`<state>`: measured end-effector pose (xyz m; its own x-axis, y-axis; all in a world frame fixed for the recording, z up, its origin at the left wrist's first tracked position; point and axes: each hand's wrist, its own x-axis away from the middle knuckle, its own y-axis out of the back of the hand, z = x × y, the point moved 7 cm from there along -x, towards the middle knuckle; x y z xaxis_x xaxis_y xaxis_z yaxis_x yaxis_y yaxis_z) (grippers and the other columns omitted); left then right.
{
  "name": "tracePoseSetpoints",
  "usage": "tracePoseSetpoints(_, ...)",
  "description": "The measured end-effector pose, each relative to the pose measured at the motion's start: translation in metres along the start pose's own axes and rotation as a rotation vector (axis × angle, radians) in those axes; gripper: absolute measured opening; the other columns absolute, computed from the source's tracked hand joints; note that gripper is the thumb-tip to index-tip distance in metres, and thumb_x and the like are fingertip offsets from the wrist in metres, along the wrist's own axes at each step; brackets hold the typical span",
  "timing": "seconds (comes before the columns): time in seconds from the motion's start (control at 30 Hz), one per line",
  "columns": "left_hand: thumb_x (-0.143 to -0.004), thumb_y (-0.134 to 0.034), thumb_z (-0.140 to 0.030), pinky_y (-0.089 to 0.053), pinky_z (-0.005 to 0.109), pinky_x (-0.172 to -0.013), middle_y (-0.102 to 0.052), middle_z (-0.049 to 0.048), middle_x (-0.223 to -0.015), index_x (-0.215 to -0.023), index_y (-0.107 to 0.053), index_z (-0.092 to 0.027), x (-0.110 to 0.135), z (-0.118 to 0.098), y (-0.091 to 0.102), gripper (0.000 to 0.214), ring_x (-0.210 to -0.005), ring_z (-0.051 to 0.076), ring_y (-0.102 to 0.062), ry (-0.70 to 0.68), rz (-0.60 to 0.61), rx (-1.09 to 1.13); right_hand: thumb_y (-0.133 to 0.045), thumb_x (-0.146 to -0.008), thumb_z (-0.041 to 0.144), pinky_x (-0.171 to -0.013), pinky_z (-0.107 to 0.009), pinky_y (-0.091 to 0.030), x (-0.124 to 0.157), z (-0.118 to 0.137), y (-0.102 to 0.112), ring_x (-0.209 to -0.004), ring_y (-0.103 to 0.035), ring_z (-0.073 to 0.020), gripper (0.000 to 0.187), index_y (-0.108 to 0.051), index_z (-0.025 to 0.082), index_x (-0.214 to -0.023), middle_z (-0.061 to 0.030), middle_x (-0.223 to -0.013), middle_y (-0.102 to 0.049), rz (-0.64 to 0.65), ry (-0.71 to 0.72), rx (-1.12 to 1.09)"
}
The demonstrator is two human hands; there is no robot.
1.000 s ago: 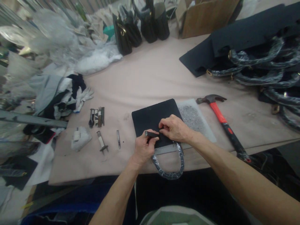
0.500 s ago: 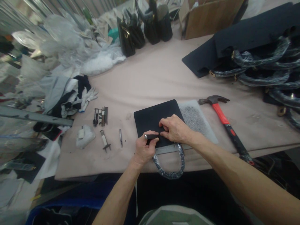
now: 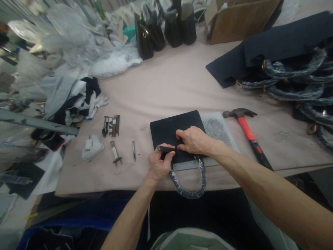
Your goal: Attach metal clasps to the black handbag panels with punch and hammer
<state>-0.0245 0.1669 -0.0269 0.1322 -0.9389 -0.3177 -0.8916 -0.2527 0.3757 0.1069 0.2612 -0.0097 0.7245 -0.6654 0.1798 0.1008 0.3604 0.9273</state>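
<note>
A black bag panel (image 3: 171, 121) lies on a pale speckled slab (image 3: 215, 129). From its near edge, a handle wrapped in clear plastic (image 3: 191, 194) loops over the table's front. My left hand (image 3: 159, 165) rests at the panel's lower left. Its thumb and fingers are closed round a dark metal punch (image 3: 165, 149), tilted low with its tip toward the middle of the panel. My right hand (image 3: 194, 140) lies on the panel, thumb and forefinger curled close together near the punch's tip. Whatever they pinch, if anything, is too small to make out.
A claw hammer (image 3: 244, 125) lies right of the slab. Several metal tools (image 3: 111, 125), another tool (image 3: 114, 152) and a slim metal rod (image 3: 134, 151) lie left. Black panels with wrapped handles (image 3: 293, 76) are piled right; finished bags (image 3: 179, 27) stand behind.
The view has shifted slightly. The punch in my left hand has turned a little, its back end now angled higher. My right hand stays nearly in place on the panel.
</note>
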Motion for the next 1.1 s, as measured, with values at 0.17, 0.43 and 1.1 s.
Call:
tracePoseSetpoints(0.17, -0.088, -0.068, -0.024, -0.059, 0.030, -0.081, -0.076, 0.0055, -0.094, -0.096, -0.070, -0.018, -0.001, -0.001, -0.003, 0.010, -0.088, 0.019, -0.073, 0.012, 0.039, 0.031, -0.068, -0.085, 0.032, -0.065, -0.030, -0.033, 0.002, 0.000, -0.004, -0.080, -0.070, -0.0237, 0.026, -0.064, 0.019, -0.107, -0.0058, -0.081, -0.074, -0.021, 0.030, -0.001)
tracePoseSetpoints(0.43, -0.087, -0.068, -0.022, -0.059, 0.029, -0.079, -0.077, 0.0044, -0.093, -0.097, -0.071, -0.019, -0.002, -0.003, -0.006, 0.011, -0.086, 0.018, -0.074, -0.006, 0.069, 0.027, -0.067, -0.085, 0.036, -0.064, -0.030, -0.034, 0.001, -0.005, -0.007, -0.078, -0.068, -0.0226, 0.027, -0.066, 0.019, -0.106, -0.0060, -0.081, -0.073, -0.040, -0.005, -0.008)
tracePoseSetpoints(1.1, -0.092, -0.065, -0.020, -0.061, 0.027, -0.080, -0.077, 0.0061, -0.097, -0.106, -0.066, -0.018, 0.001, -0.021, -0.012, 0.014, -0.087, 0.018, -0.076, -0.337, 0.058, -0.237, -0.061, -0.087, 0.032, -0.065, -0.030, -0.034, 0.002, -0.008, -0.009, -0.083, -0.068, -0.0238, 0.026, -0.066, 0.019, -0.109, -0.0073, -0.085, -0.073, -0.025, -0.019, -0.091)
